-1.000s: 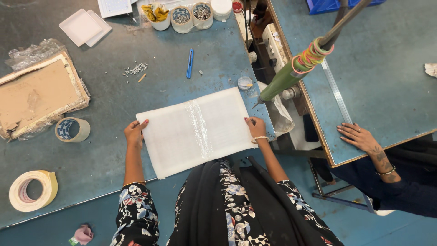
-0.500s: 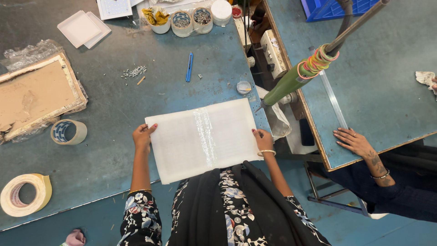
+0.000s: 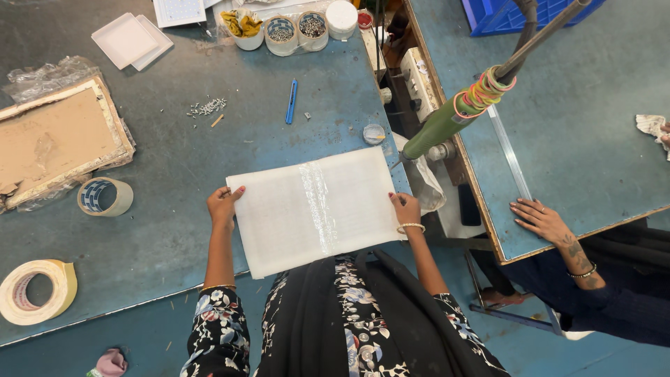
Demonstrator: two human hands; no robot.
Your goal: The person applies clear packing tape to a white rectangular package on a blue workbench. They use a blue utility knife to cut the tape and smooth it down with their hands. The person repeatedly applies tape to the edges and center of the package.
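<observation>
A white foam-wrapped flat panel (image 3: 314,209) with a strip of clear tape down its middle lies at the near edge of the blue-grey worktable (image 3: 174,230), partly overhanging it. My left hand (image 3: 223,206) grips its left edge. My right hand (image 3: 405,208), with a bracelet on the wrist, grips its right edge. Both hands hold the panel flat in front of my body.
A tape roll (image 3: 105,197) and a bigger tape roll (image 3: 35,291) lie left. A brown board in plastic wrap (image 3: 59,139), a blue knife (image 3: 291,101), small screws (image 3: 207,107) and cups of parts (image 3: 296,29) lie farther off. A green-handled lever (image 3: 460,112) stands right. Another person's hand (image 3: 541,220) rests on the neighbouring table.
The panel and both my hands have shifted slightly toward me and to the right. The other person's hand stays on the neighbouring table's edge.
</observation>
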